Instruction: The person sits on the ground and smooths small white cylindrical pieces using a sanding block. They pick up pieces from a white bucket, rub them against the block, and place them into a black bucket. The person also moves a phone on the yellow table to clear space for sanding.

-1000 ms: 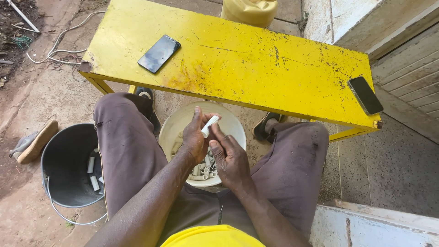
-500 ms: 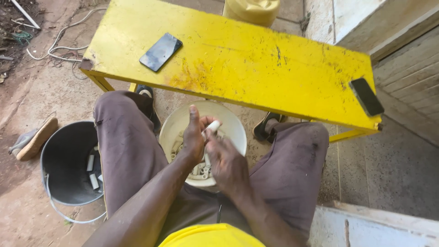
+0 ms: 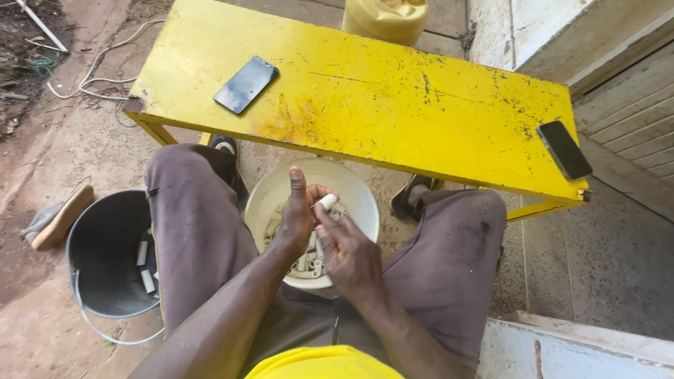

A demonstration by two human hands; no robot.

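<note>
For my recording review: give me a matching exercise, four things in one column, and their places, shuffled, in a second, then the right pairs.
Things:
1. white bucket
2. dark bucket
3. yellow jerrycan
4. short white tube piece

Places:
A. past the bench's far edge
B. between the person's knees
C. pinched between both hands
D. on the ground beside the left leg

Pairs: 1-B, 2-D, 3-A, 4-C

The scene is lit by bright, even daylight. The yellow bench (image 3: 393,105) is strongly lit, with soft shade cast beneath it. Faint glare is seen on the two phone screens. Straight edges are bent by wide-angle distortion; focus is sharp.
</note>
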